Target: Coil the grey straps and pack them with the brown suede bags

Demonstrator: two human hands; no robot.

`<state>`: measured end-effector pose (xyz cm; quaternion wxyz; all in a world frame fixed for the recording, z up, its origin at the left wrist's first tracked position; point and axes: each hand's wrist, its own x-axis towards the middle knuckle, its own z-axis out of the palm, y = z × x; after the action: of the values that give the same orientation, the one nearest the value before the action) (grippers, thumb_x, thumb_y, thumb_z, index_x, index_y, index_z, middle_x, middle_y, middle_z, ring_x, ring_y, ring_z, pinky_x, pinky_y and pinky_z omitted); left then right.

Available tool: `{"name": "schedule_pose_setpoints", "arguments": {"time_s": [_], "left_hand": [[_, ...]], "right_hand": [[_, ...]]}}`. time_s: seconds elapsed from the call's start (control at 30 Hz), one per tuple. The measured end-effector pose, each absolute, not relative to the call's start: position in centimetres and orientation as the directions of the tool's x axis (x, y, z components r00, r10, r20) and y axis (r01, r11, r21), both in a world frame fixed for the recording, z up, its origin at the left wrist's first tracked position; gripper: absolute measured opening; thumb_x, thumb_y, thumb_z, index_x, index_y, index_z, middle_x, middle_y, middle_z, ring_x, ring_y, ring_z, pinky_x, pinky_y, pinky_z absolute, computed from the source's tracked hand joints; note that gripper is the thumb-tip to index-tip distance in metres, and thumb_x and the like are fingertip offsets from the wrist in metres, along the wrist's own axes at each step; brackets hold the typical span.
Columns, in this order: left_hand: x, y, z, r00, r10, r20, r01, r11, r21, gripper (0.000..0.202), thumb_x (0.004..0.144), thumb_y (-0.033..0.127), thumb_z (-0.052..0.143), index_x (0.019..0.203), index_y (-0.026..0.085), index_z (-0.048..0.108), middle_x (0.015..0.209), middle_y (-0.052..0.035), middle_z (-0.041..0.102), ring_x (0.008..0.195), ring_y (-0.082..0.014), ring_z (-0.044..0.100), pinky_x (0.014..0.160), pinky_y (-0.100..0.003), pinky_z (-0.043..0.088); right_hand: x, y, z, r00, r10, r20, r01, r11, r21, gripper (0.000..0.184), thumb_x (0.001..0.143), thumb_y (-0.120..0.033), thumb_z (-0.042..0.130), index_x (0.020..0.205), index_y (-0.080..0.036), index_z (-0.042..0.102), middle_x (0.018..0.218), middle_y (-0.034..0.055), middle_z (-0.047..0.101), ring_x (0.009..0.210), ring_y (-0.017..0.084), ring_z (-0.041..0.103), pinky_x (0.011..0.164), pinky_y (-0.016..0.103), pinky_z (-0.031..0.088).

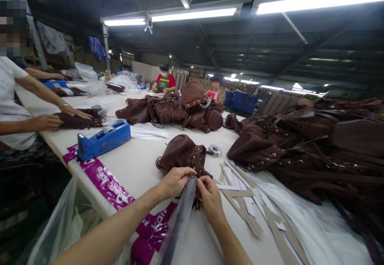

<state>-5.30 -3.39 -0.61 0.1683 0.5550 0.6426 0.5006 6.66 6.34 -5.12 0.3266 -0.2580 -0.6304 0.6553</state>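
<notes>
My left hand (pixel 176 181) and my right hand (pixel 211 197) meet at the upper end of a long dark strap wrapped in translucent film (pixel 179 221). Both hands are closed, thumbs and fingers pinching this end from either side. From there the wrapped strap runs down toward my body. Just beyond my fingers a brown drawstring bag (pixel 177 153) with metal eyelets lies on the white table (pixel 144 173). Its near edge is partly hidden behind my hands. What exactly sits between the fingertips is too small to make out.
A blue tape dispenser (pixel 103 140) stands at the left, near a purple printed strip (pixel 105 183). Cardboard strips (pixel 243 201) and a big pile of brown bags (pixel 312 137) lie to the right. More bags (pixel 186 109) are heaped behind. A co-worker's hands (pixel 75 113) press brown material at left.
</notes>
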Motion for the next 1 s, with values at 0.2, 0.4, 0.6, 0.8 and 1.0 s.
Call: {"name": "schedule_pose_setpoints", "arguments": {"time_s": [0.2, 0.4, 0.6, 0.8, 1.0], "left_hand": [[-4.1, -2.8, -0.7, -0.402, 0.864, 0.304, 0.516, -0.060, 0.854, 0.019, 0.080, 0.023, 0.056, 0.095, 0.014, 0.064, 0.077, -0.0014, 0.066, 0.068, -0.0141, 0.058, 0.064, -0.021, 0.043], [-2.6, -4.1, -0.9, -0.492, 0.859, -0.140, 0.170, 0.253, 0.952, 0.023, 0.077, 0.036, 0.063, 0.076, 0.013, 0.061, 0.048, 0.0043, 0.051, 0.044, -0.0116, 0.047, 0.046, -0.022, 0.035], [-0.7, -4.4, -2.4, -0.245, 0.861, -0.446, -0.293, 0.373, 0.881, 0.020, 0.081, 0.028, 0.057, 0.070, 0.012, 0.058, 0.055, -0.0065, 0.064, 0.047, -0.0182, 0.060, 0.050, -0.028, 0.048], [-0.4, -2.6, -2.0, -0.249, 0.862, -0.441, -0.482, 0.285, 0.829, 0.025, 0.094, 0.025, 0.041, 0.082, 0.010, 0.056, 0.060, -0.0076, 0.064, 0.048, -0.0166, 0.061, 0.052, -0.029, 0.051], [0.3, -0.7, 0.2, -0.249, 0.871, -0.424, -0.603, 0.203, 0.771, 0.028, 0.096, 0.028, 0.040, 0.086, 0.008, 0.056, 0.080, -0.0126, 0.069, 0.060, -0.0167, 0.067, 0.058, -0.028, 0.054]], "right_hand": [[5.7, 7.2, -5.8, -0.557, 0.830, 0.012, -0.058, -0.024, -0.998, 0.034, 0.065, -0.052, 0.068, 0.068, -0.023, 0.051, 0.055, -0.0051, 0.050, 0.051, 0.013, 0.047, 0.045, 0.024, 0.040], [5.5, 7.8, -4.9, -0.501, 0.865, 0.006, -0.031, -0.011, -0.999, 0.025, 0.065, -0.042, 0.069, 0.065, -0.022, 0.054, 0.051, -0.0062, 0.050, 0.049, 0.012, 0.045, 0.045, 0.024, 0.035], [4.7, 8.0, -4.7, -0.499, 0.863, -0.079, -0.037, -0.113, -0.993, 0.026, 0.065, -0.042, 0.067, 0.063, -0.021, 0.052, 0.047, -0.0064, 0.049, 0.045, 0.012, 0.045, 0.043, 0.024, 0.034], [6.9, 6.7, -2.8, -0.593, 0.790, -0.156, -0.059, -0.235, -0.970, 0.036, 0.072, -0.054, 0.065, 0.071, -0.020, 0.054, 0.055, -0.0027, 0.056, 0.044, 0.012, 0.049, 0.043, 0.024, 0.039], [14.8, 1.0, -1.7, -0.836, 0.413, -0.360, 0.086, -0.550, -0.831, 0.048, 0.076, -0.061, 0.064, 0.094, -0.017, 0.061, 0.082, 0.0072, 0.068, 0.069, 0.017, 0.065, 0.061, 0.027, 0.050]]}}
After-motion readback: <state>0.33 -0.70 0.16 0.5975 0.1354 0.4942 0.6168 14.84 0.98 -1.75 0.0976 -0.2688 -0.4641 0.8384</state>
